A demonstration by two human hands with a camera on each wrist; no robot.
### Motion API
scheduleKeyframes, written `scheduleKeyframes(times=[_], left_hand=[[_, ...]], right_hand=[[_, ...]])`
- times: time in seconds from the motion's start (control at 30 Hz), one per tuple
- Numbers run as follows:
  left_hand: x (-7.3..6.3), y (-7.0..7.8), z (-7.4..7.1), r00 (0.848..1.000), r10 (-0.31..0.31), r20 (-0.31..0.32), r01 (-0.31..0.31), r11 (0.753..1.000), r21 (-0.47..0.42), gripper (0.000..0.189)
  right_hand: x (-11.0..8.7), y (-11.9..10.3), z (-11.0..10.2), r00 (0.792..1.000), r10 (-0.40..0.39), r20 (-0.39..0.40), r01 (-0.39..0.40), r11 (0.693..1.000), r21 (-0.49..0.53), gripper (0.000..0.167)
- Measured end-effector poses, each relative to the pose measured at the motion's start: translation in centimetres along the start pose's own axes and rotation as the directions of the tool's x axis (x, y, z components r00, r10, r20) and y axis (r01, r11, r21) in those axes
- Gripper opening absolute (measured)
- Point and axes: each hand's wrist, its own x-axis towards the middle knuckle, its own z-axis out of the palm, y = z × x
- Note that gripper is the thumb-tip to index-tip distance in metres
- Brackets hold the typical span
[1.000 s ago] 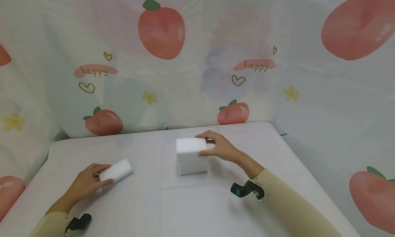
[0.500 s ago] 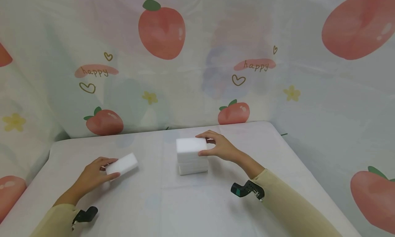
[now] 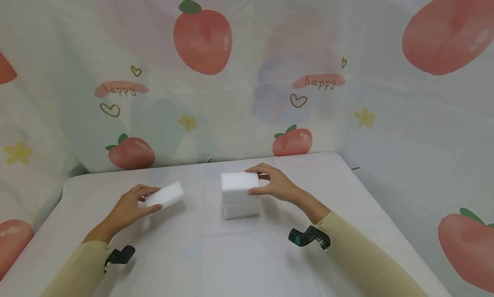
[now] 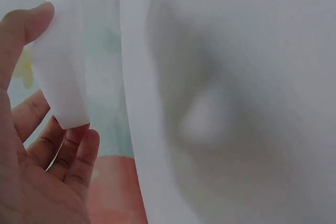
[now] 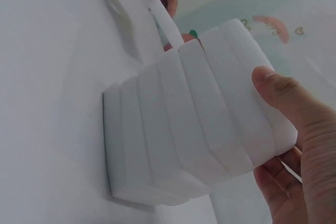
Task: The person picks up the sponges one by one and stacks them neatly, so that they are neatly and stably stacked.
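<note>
Between thumb and fingers, my left hand (image 3: 129,207) pinches a white sponge block (image 3: 167,195) by its near-left end, tilted and raised over the left half of the table. The left wrist view shows that sponge edge-on, thumb on one face and fingers at its other side. A stack of several white sponge blocks (image 3: 241,209) stands at the table's middle. My right hand (image 3: 281,186) grips the top of the stack from the right; the right wrist view shows its thumb on the uppermost sponge (image 5: 247,51). The two sponges in front of each other do not touch.
A white cloth covers the table (image 3: 231,258). Behind it and at both sides hangs a curtain (image 3: 239,116) printed with fruit and flowers. A small black device (image 3: 308,237) sits at the right wrist, another black device (image 3: 120,255) at the left.
My left hand has lifted its sponge and moved it rightward and away from me, nearer the stack. The right hand and the stack stay in place.
</note>
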Motion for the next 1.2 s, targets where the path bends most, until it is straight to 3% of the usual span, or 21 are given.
scheduleKeyframes(times=[0.17, 1.2], left_hand=[[0.6, 0.7, 0.1, 1.0, 0.026, -0.006, -0.026, 1.0, -0.009, 0.065], [3.1, 5.4, -1.1, 0.988, 0.153, -0.025, -0.153, 0.988, 0.001, 0.058]], right_hand=[[1.0, 2.7, 0.2, 1.0, -0.003, -0.001, 0.003, 1.0, -0.015, 0.059], [0.8, 2.6, 0.4, 1.0, 0.005, -0.007, -0.005, 1.0, 0.013, 0.06]])
